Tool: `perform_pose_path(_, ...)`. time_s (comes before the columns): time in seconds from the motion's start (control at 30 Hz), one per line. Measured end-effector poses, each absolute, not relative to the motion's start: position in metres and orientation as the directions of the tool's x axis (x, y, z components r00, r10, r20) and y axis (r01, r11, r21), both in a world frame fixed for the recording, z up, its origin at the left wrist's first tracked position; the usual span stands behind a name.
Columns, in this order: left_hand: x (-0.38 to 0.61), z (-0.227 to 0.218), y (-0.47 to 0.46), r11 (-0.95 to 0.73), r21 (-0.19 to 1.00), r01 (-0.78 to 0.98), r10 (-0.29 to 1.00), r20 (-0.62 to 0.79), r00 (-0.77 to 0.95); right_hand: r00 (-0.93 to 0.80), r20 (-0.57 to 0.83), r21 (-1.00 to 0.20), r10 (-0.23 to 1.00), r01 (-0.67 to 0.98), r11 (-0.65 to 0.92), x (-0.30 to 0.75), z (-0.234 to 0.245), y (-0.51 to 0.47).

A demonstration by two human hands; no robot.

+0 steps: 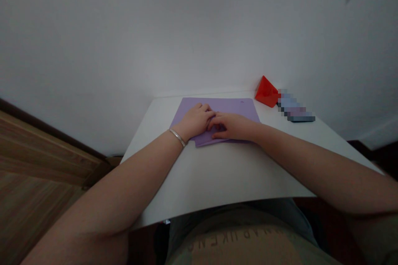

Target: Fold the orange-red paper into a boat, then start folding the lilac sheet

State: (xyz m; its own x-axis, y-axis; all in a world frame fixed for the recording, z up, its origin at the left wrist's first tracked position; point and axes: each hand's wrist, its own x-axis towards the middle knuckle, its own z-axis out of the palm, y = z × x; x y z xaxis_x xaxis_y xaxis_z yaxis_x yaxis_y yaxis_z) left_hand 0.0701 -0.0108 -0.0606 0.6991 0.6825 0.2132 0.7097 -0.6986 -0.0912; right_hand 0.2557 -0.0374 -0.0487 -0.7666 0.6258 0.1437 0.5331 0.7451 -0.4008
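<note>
Two-handed work over a flat, light-purple sheet of paper or thin card (231, 107): left hand (198, 119) palm down with fingers bent, silver-coloured metal bangle (178, 138) at the wrist; right hand (235, 126) half-curled, with a gap between thumb and forefinger. Fingers overlapping at the middle; impossible to tell whether pinching anything thin. Purple sheet directly beneath both hands on a smooth white table (217, 169), spreading past the knuckles toward a pale, plain wall (199, 41).

Just below the fingers, on the near side, a slanting purple edge (207, 142) out of line with the rest: fold or second layer, hard to say which. Chief risk, by the look of it: a crooked crease or skewed layers, from uneven pressure between left and right. Possible too: slipping across the tabletop under too light a touch, or crumpling beneath bunched fingers.

Beyond the right hand, a glossy red, pyramid-like folded piece (265, 94), and just beside it a flat, dark-edged object (295, 109) masked by pixels. Both well apart from the fingers; only slight danger of a knock, likeliest from a wide rightward sweep.
</note>
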Motion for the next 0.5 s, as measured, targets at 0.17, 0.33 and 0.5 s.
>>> perform_pose_path(0.17,0.069,-0.058,-0.013,-0.692,-0.029,0.721,0.7,0.217,0.68,-0.778,0.091,-0.431,0.622,0.533,0.728,0.24,-0.048,-0.045)
perform_pose_path(0.33,0.068,-0.058,-0.014,-0.68,-0.018,0.733,0.714,0.209,0.668,-0.824,0.246,-0.272,0.51,0.446,0.853,0.23,-0.046,-0.063)
perform_pose_path(0.5,0.07,-0.059,-0.011,-0.669,-0.059,0.741,0.719,0.199,0.666,-0.89,0.223,-0.023,0.399,0.404,0.914,0.231,-0.043,-0.079)
